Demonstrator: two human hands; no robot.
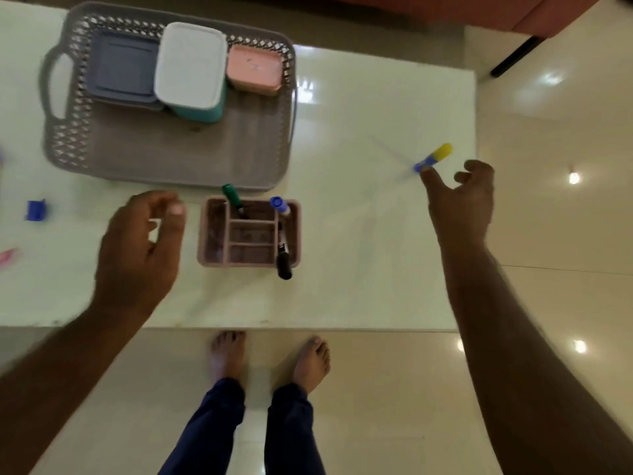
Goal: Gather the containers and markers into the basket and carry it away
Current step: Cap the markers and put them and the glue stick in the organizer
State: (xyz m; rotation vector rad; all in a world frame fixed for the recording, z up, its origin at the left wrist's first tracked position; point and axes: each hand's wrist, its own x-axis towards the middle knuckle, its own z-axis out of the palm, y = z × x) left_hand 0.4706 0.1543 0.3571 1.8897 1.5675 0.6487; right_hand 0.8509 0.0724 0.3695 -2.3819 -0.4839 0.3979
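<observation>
Three containers (191,68) in basket (164,156)

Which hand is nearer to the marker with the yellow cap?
The right hand. Its fingertips are at the blue end of the yellow-capped marker, near the table's right edge. The left hand is far to the left, beside the pink organizer.

Basket (164,159) perforated matt plastic; table (376,234) glossy, smooth; floor (548,132) polished, reflective tile.

Both hands hover loosely curled, left (144,241) and right (462,197).
</observation>
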